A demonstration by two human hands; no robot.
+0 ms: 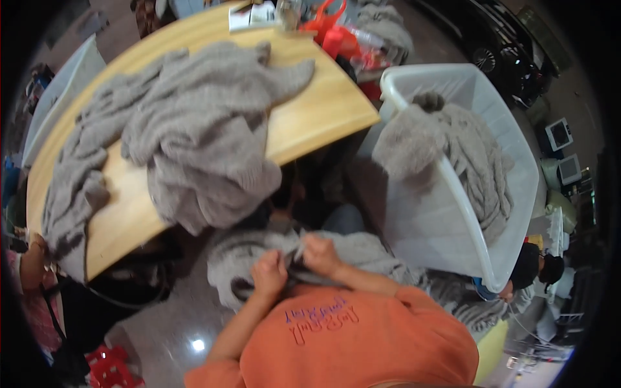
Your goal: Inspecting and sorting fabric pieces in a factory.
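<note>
A grey knit garment [239, 258] lies bunched across my lap. My left hand [270, 275] is closed on its edge, fingers curled in. Just to the right and slightly farther off, my right hand [321, 255] pinches the same fabric. A small gap separates the two fists, with cloth between them. Ahead, a heap of grey knit garments [207, 136] covers much of the wooden table [320, 123] and hangs over its near edge. The exact part of the garment inside my fingers is hidden.
At my right stands a large white plastic bin [424, 223], with grey knits [479, 161] inside and over its rim. Red items [333, 40] and a white box [253, 17] sit at the table's far end. Another person's arm [32, 262] rests by the table's left edge. A red stool [111, 367] stands lower left.
</note>
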